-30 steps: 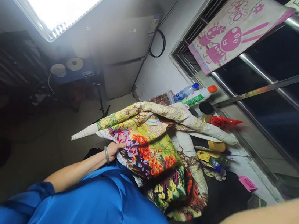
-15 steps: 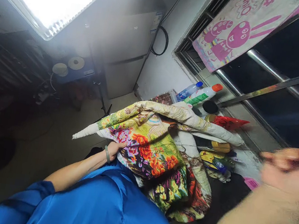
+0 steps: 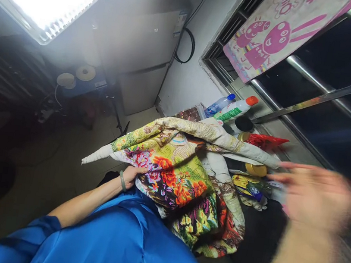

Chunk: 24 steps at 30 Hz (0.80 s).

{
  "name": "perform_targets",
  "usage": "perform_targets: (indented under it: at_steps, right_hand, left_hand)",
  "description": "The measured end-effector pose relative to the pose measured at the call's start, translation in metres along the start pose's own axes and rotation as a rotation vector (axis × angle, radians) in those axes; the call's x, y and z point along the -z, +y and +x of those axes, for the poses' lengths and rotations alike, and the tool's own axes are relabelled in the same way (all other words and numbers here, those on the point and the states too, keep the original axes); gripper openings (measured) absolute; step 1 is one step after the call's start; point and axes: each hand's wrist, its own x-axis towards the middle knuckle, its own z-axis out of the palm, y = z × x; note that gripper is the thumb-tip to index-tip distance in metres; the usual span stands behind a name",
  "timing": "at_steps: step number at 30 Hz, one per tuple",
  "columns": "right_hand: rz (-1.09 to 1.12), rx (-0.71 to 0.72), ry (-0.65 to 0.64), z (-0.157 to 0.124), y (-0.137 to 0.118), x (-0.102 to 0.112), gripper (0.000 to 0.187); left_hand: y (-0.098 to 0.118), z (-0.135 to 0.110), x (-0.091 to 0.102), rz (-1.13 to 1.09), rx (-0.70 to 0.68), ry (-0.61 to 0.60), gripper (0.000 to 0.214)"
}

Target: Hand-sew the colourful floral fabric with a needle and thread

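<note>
- Here, the left hand [image 3: 132,174] is clenched on the bunched edge of the floral cloth [image 3: 176,171], at the cloth's 8 o'clock; a green bangle [image 3: 122,180] sits on the wrist.
- The right hand [image 3: 313,194] is blurred at the cloth's 3 o'clock, fingers spread and released, with nothing in it as far as the blur lets me tell.
- The cloth lies heaped against the blue shirt [image 3: 120,245] and spills onto the dark counter [image 3: 259,241]. One pale rolled end [image 3: 97,155] pokes out at 9 o'clock, and a long fold reaches toward 3 o'clock.
- Handling it well, I judge, means keeping the left grip firm on the bunch and taking the long fold near its tip. It should be lifted rather than dragged, since bottles stand just behind it.
- Containers at the cloth's 1 o'clock: a clear bottle [image 3: 220,105] with a blue cap and a white bottle [image 3: 235,109] with an orange cap, both shut. I cannot tell how full they are.
- Just beside them is a red bag [image 3: 264,140], contents hidden, and at 3 o'clock a yellow lid [image 3: 255,169] on something I cannot make out.
</note>
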Motion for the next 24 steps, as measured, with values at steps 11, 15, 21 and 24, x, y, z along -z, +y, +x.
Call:
perform_targets:
  at_steps: [11, 15, 21, 24]
  right_hand:
    - [-0.43, -0.223, -0.913, -0.149, 0.172, -0.1, 0.026]
    - [-0.453, -0.228, -0.904, -0.146, 0.172, -0.099, 0.028]
    - [-0.492, -0.157, -0.917, -0.147, 0.17, -0.099, 0.025]
    - [-0.544, -0.096, -0.923, -0.148, 0.169, -0.1, 0.024]
  left_hand:
    - [-0.003, 0.005, 0.006, 0.063, 0.05, -0.05, 0.02]
    - [-0.003, 0.006, 0.006, 0.054, 0.056, -0.04, 0.021]
    - [-0.003, 0.003, 0.004, 0.051, 0.066, -0.038, 0.026]
    - [-0.003, 0.003, 0.003, 0.059, 0.064, -0.036, 0.024]
